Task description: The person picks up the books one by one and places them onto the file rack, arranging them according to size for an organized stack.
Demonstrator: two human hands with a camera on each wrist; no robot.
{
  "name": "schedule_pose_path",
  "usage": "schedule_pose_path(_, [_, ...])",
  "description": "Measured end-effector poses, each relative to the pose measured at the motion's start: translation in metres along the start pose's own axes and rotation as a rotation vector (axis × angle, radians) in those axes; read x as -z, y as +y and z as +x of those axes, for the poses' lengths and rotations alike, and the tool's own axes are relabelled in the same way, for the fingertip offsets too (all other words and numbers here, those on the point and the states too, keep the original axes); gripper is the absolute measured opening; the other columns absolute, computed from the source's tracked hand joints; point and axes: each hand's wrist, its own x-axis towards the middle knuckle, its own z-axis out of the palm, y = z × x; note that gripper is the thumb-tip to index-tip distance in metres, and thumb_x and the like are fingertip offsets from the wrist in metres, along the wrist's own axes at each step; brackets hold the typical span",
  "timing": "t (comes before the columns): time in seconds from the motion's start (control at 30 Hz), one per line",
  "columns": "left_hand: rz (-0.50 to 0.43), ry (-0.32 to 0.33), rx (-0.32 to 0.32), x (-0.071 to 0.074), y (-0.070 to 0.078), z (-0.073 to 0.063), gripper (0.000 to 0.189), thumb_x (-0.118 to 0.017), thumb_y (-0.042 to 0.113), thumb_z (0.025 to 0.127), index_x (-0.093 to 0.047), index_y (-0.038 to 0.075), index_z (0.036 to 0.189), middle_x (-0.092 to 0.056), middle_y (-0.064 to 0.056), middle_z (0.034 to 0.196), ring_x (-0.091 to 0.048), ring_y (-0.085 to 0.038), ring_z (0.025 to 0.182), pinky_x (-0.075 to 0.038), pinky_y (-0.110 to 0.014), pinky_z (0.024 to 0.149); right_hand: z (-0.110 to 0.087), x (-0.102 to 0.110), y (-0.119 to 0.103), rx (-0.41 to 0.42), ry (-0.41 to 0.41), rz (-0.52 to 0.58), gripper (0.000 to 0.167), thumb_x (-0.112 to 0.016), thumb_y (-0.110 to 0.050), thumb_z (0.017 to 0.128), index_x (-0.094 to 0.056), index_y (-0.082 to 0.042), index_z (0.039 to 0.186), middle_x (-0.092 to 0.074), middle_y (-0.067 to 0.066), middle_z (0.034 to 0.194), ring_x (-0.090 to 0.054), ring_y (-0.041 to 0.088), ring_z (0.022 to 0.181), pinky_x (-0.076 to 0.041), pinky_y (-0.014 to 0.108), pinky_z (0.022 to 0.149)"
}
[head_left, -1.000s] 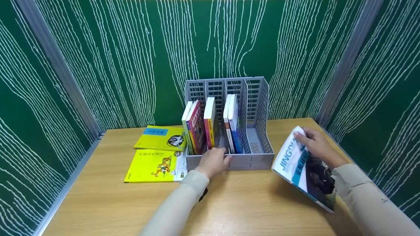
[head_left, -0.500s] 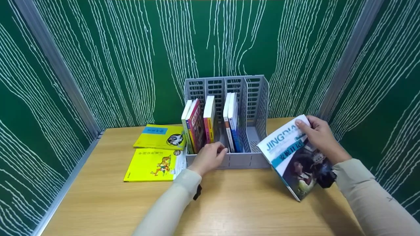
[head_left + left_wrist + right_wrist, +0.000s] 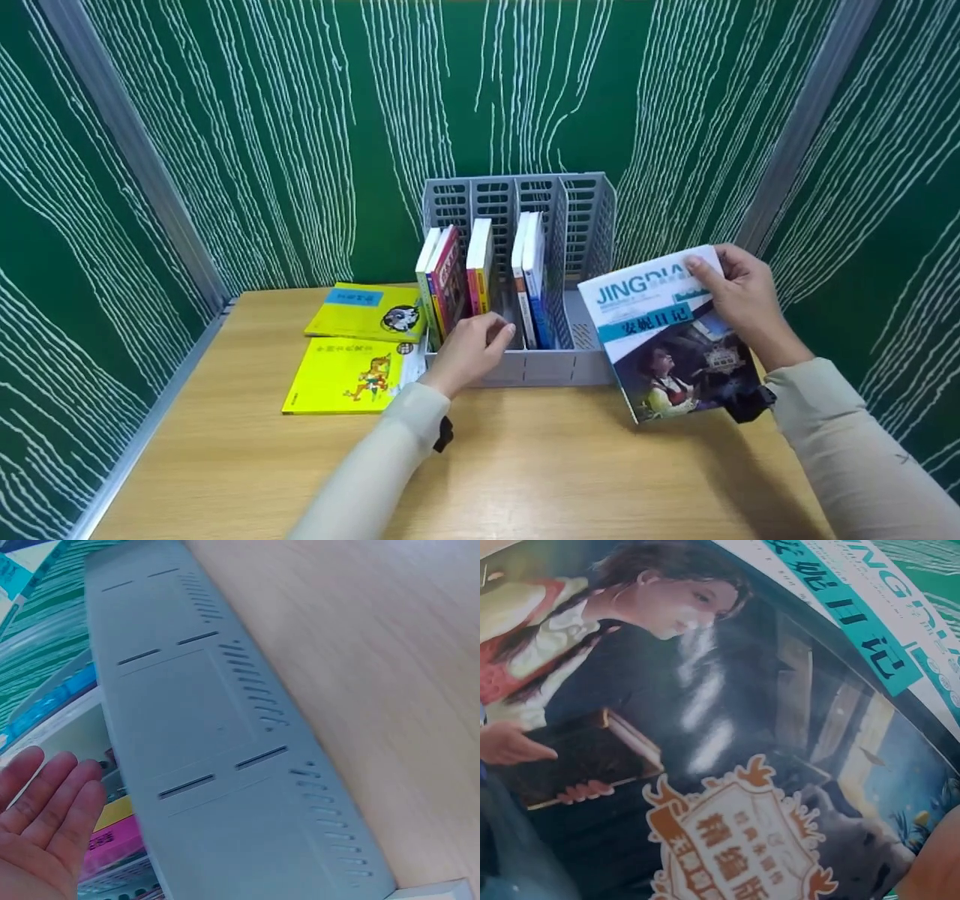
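My right hand [image 3: 742, 300] pinches a paperback book [image 3: 637, 330] by its upper right corner, thumb on the front cover. The book is held tilted above the table, overlapping the right end of a grey file organizer [image 3: 551, 369]; its illustrated cover fills the right wrist view. Over the organizer's front wall hovers my left hand [image 3: 471, 349], fingers gently bent and holding nothing. In the left wrist view its fingers [image 3: 56, 799] lie beside a pink-and-yellow book spine [image 3: 112, 844]. Pink and yellow books [image 3: 481, 259] stand in the second compartment, just beyond this hand.
Books [image 3: 439, 270] fill part of the first compartment, and white-edged books [image 3: 529, 270] stand in the third. Two yellow books, one farther back [image 3: 360, 315] and one nearer [image 3: 337, 382], lie flat left of the organizer. Green patterned panels [image 3: 285, 150] enclose the wooden table [image 3: 525, 472].
The right hand has lifted the book up and leftward and turned its cover more toward the head camera. The left hand has drawn slightly left and up from the organizer's front edge.
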Motion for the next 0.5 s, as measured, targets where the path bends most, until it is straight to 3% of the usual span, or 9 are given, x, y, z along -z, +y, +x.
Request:
schedule_pose_path(0.3, [-0.161,-0.013,-0.064,0.027,0.027,-0.002,0.039,-0.055,0.041,0.113,-0.071,0.011,0.133,-0.075,-0.005,0.128,-0.069,-0.020,0.116,-0.060,-0.040,0.108,-0.003,-0.013,-0.041,0.152,0.029,0.055,0.022,-0.066,-0.033,0.110,-0.072,-0.013,0.115,-0.073,-0.016,0.090,-0.073,0.002,0.073,-0.062,0.018,0.063])
schedule_pose_path(0.5, [-0.201,-0.038,-0.108,0.040,0.048,-0.003,0.043,-0.057,0.044,0.112,-0.068,0.011,0.138,-0.074,-0.003,0.133,-0.068,-0.018,0.119,-0.058,-0.040,0.108,-0.007,-0.029,-0.060,0.231,-0.027,0.095,0.023,-0.066,-0.023,0.110,-0.071,0.000,0.112,-0.075,-0.013,0.088,-0.073,0.005,0.072,-0.062,0.020,0.062])
